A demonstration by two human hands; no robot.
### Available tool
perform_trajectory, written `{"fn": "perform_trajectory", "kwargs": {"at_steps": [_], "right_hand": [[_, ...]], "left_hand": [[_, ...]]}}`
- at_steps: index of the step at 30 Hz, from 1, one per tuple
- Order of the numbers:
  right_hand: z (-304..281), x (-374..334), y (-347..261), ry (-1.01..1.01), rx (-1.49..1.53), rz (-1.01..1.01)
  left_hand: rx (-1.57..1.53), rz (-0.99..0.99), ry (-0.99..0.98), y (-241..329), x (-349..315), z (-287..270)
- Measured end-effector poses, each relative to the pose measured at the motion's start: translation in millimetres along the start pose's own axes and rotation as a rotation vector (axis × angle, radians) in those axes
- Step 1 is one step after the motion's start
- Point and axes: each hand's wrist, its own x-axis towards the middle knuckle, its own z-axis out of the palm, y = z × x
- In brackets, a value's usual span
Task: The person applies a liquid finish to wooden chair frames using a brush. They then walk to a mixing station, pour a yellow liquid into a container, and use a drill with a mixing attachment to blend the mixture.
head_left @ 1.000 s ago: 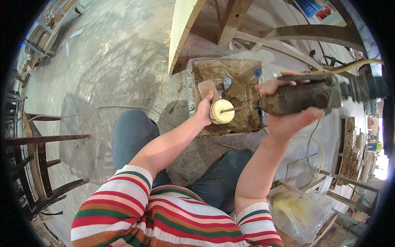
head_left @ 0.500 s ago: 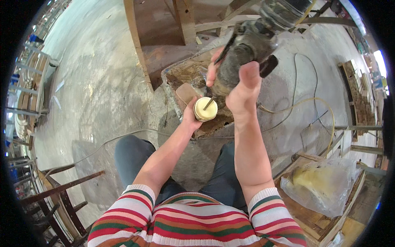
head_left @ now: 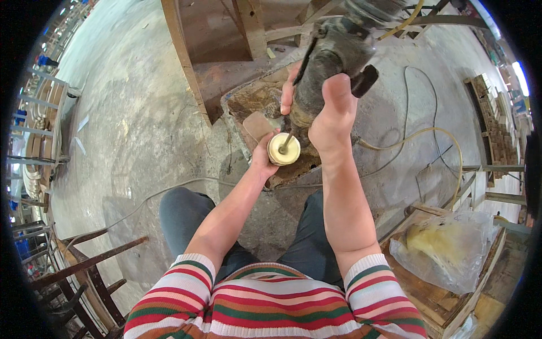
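My left hand (head_left: pixel 262 156) is wrapped round a small round cup (head_left: pixel 284 159) of cream-yellow paste, low in front of my knees. Above it, my right hand (head_left: pixel 332 121) grips a dark, grimy power drill (head_left: pixel 334 56) pointing down and toward me. A thin rod (head_left: pixel 285 144) slants from the drill's front end into the paste. Beyond the left fingers shows a flat brown piece with rounded corners (head_left: pixel 258 126); whether the hand touches it, I cannot tell. Under both hands lies a worn, stained board (head_left: pixel 248 107) on the floor.
A brown wooden frame (head_left: pixel 189 62) stands beyond the board. A yellow hose (head_left: pixel 406 140) and thin cables cross the floor (head_left: pixel 141 141) to the right. At my right is a wooden crate with a clear plastic bag (head_left: pixel 446 248); dark wooden legs (head_left: pixel 90 263) jut in at left.
The drill and my right hand have shifted slightly left and up. The rod still stands in the paste, now nearer the cup's middle. My left hand keeps its hold on the cup.
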Motion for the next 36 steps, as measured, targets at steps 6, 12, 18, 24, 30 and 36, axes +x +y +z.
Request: {"fn": "perform_trajectory", "kwargs": {"at_steps": [6,12,18,24,30,36], "right_hand": [[-1,2,-1,0.031,0.0,-0.05],[-4,1,0,0.023,-0.015,-0.062],[1,0,-4,0.037,-0.034,-0.052],[3,-1,-4,-0.001,-0.075,-0.044],[5,-3,-3,-0.046,-0.061,-0.029],[13,-5,-2,0.005,-0.039,-0.026]], "left_hand": [[-0.016,-0.001,-0.045,0,0,1],[-0.035,-0.014,-0.079,0,1,-2],[-0.039,0.006,-0.079,2,4,-4],[-0.047,-0.026,-0.029,3,-2,3],[-0.063,-0.08,-0.015,5,-7,7],[-0.087,-0.114,-0.056,7,-7,4]]}}
